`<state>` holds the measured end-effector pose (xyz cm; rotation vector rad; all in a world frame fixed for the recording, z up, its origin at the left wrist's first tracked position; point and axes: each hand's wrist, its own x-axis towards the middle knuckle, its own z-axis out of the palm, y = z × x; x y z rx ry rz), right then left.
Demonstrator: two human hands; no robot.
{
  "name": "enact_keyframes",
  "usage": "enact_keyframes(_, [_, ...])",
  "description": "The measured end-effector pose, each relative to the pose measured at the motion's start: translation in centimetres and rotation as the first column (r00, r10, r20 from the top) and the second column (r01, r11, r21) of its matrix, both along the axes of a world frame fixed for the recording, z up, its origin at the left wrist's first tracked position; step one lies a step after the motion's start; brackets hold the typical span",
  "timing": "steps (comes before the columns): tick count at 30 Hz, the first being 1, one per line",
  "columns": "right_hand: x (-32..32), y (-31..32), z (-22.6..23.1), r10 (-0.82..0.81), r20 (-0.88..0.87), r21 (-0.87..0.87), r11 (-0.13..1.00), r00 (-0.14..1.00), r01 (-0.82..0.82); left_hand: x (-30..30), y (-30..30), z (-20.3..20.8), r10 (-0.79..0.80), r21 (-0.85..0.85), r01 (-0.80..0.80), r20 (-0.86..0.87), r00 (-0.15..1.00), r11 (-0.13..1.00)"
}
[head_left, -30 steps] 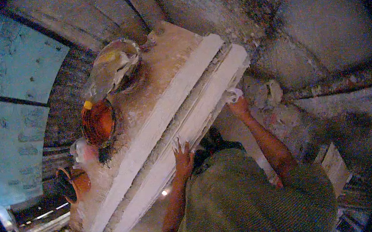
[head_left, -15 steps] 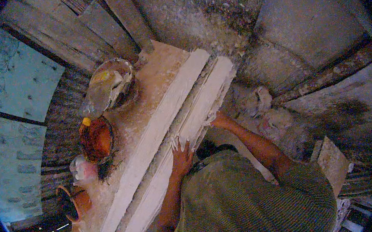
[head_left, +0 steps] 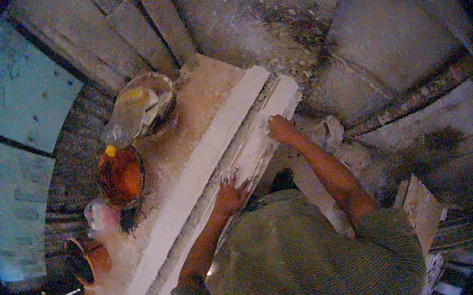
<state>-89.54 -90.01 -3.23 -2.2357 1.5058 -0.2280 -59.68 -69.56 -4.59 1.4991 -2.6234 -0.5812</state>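
Observation:
Two long, whitish, plaster-like strips lie side by side at a slant across a board-topped table, with a dark gap between them. My left hand [head_left: 232, 195] rests with its fingers spread on the near strip [head_left: 256, 141], its fingertips coated in white. Farther along the same strip, my right hand [head_left: 282, 129] is closed at the upper surface near the right edge. Whatever its fingers hold, if anything, is hidden. The far strip [head_left: 193, 178] lies just beyond my left fingertips, with neither hand on it.
On the tabletop [head_left: 205, 73], a crusted basin [head_left: 166, 106] holds a clear plastic item. Nearby are an orange-brown bowl [head_left: 124, 179], a clear plastic container [head_left: 102, 218] and a tipped orange-brown pot [head_left: 97, 260]. A board [head_left: 421, 208] leans at the right.
My right hand has moved up from the near strip's outer edge and farther along it, and its fingers are now curled. My left hand stays in nearly the same place.

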Motion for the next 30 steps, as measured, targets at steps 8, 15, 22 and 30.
enact_keyframes(8, [-2.8, -1.3, -3.0, 0.057, -0.12, -0.154, 0.985, 0.991, -0.076, -3.5, -4.5, -0.2, -0.101, -0.029, 0.105, 0.109, 0.989, 0.994])
enact_keyframes(15, [-7.1, -3.7, -4.4, -0.225, 0.02, 0.044, 0.974, 0.974, 0.223, -8.3, -9.7, 0.8, -0.071, -0.092, 0.08, 0.101, 0.992, 0.993])
enact_keyframes(22, [-6.9, -2.5, -3.9, -0.327, 0.041, 0.18, 0.932, 0.944, 0.314, -11.1, -14.1, -0.7, -0.006, 0.036, 0.003, 0.101, 0.995, 0.999])
enact_keyframes(30, [-2.6, 6.7, -9.7, -0.376, -0.145, 0.311, 0.861, 0.915, 0.403, -8.4, -9.8, -2.4, 0.034, 0.014, -0.035, 0.07, 0.997, 0.999])
